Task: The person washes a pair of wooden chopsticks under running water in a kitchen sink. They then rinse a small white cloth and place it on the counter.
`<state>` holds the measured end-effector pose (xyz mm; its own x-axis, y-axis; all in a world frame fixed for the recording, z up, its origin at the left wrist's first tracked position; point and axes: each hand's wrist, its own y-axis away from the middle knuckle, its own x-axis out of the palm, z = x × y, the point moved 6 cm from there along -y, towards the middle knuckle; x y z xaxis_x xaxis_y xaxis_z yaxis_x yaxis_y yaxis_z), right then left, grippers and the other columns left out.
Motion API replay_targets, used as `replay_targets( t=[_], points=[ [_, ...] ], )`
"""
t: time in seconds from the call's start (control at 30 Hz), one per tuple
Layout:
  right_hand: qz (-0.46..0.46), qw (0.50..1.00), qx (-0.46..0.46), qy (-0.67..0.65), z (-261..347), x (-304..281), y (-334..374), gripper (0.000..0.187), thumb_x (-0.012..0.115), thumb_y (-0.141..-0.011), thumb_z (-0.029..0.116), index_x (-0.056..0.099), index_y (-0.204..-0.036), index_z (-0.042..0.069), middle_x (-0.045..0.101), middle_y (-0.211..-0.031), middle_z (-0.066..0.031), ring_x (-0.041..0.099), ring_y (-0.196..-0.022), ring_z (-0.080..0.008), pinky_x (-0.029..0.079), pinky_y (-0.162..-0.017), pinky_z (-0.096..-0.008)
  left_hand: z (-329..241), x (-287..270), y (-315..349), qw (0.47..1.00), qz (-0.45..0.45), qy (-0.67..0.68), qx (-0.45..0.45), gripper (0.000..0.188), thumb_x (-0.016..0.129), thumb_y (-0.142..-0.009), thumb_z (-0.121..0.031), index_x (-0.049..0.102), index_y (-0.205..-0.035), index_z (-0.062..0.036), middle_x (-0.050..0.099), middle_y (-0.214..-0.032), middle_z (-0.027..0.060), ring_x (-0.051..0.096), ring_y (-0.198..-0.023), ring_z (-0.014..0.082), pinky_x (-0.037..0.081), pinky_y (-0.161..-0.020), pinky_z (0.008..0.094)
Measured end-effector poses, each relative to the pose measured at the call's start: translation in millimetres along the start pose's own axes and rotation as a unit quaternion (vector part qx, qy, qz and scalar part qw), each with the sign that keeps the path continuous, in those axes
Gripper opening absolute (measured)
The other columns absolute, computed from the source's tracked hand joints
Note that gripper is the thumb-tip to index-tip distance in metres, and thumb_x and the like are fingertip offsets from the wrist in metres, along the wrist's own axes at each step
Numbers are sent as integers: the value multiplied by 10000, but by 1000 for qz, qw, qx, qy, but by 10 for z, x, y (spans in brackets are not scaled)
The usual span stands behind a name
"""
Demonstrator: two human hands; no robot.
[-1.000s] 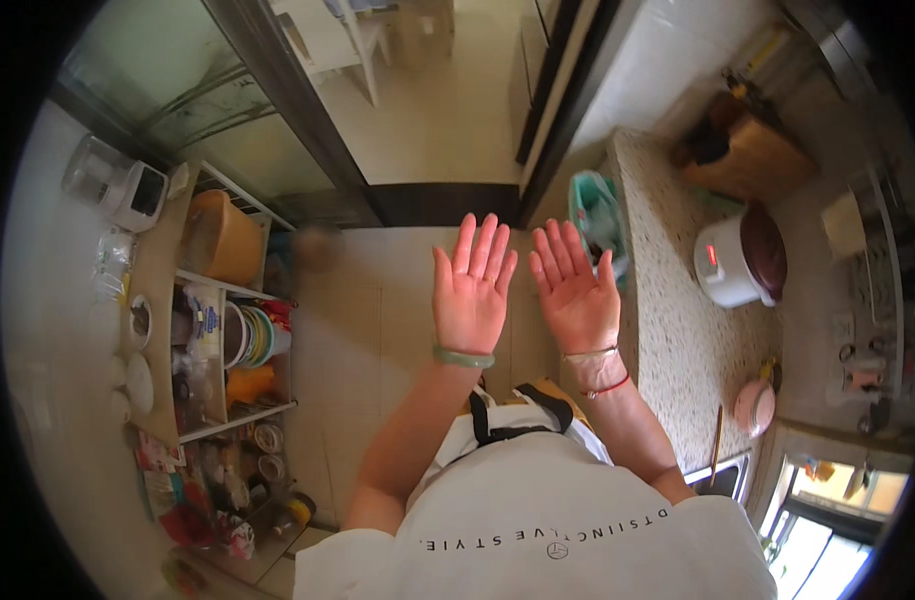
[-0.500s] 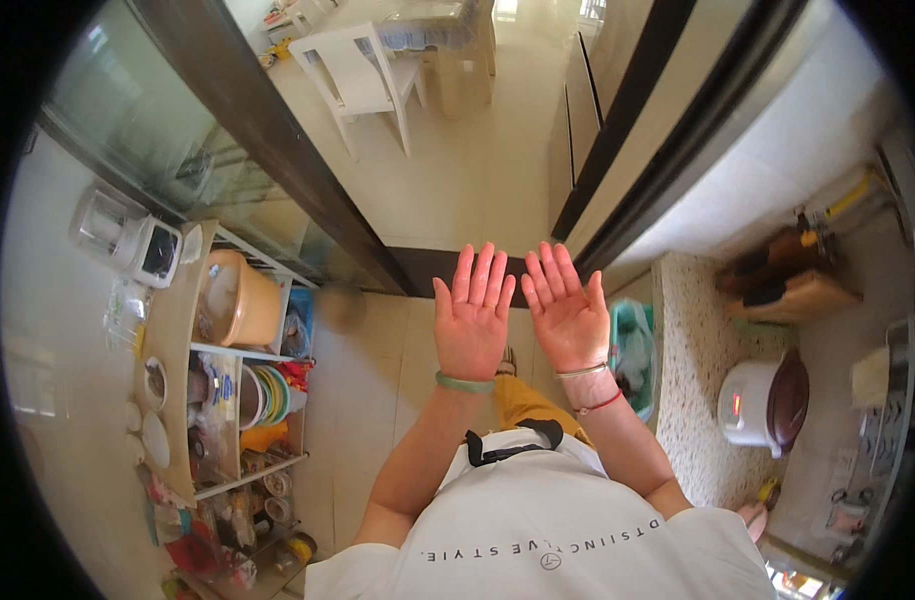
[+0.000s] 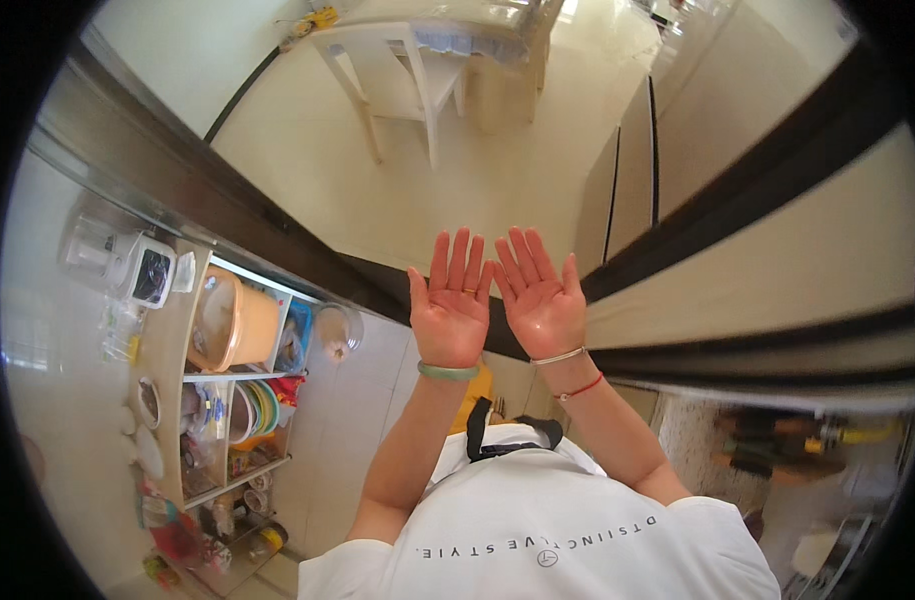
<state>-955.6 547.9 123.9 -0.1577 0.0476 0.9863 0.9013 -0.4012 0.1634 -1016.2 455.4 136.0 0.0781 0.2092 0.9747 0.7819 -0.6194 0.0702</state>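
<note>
Bangle (image 3: pixel 447 371), pale green, around the wrist of the left hand (image 3: pixel 452 322); a pale bracelet (image 3: pixel 558 357) and, farther up the forearm, a red cord bracelet (image 3: pixel 583 387) encircle that of the right hand (image 3: pixel 545 312). Both hands are flat, palms up, fingers fully extended, holding nothing, little fingers close together. Judged from where I stand, the bangle would be light, rigid, slippery and perhaps brittle, best taken across opposite sides of its rim; the red cord bracelet looks soft, best pinched by its strand. Beyond: white chair (image 3: pixel 424 85); to the person's left, shelving (image 3: pixel 164 350) with a peach tub (image 3: pixel 257 322).
</note>
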Motion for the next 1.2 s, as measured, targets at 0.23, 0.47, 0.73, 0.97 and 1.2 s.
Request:
replay_targets(
  t=[0.23,0.47,0.73,0.97,1.2],
  points=[
    [4,999,38,21,-80,265,-1625,583,283,-992,472,437,-1346,35,429,-1409,-121,371,-1322,-277,280,-1112,-419,-461,-35,-1470,998,7,26,50,535,295,-996,-442,391,-1393,-96,361,-1462,100,314,-1362,268,269,-1124,433],
    [6,996,79,38,-323,654,-3067,565,280,-998,450,453,-1327,24,439,-1398,-134,361,-1328,-283,280,-1114,-420,-1135,67,-2697,994,-22,21,104,524,305,-998,-425,401,-1380,-80,369,-1456,103,318,-1359,270,271,-1125,431],
    [5,971,234,52,-1372,924,-4640,559,284,-998,438,451,-1326,17,429,-1403,-141,359,-1327,-291,280,-1118,-416,-2386,-192,-3706,963,-62,27,262,521,285,-1003,-428,404,-1382,-92,386,-1446,90,320,-1361,254,282,-1122,409],
    [8,936,340,87,-2245,1141,-5971,566,287,-995,446,443,-1332,18,430,-1402,-135,363,-1324,-286,280,-1117,-412,-3373,-383,-4631,932,-71,30,355,530,289,-1003,-427,373,-1399,-85,366,-1458,91,313,-1363,253,287,-1118,409],
    [14,904,415,103,-3059,1231,-6912,567,298,-992,450,433,-1342,24,436,-1399,-127,368,-1322,-283,286,-1113,-407,-4221,-568,-5098,891,-111,24,440,548,283,-1003,-430,333,-1419,-76,333,-1475,95,283,-1377,256,250,-1136,409]
  ],
)
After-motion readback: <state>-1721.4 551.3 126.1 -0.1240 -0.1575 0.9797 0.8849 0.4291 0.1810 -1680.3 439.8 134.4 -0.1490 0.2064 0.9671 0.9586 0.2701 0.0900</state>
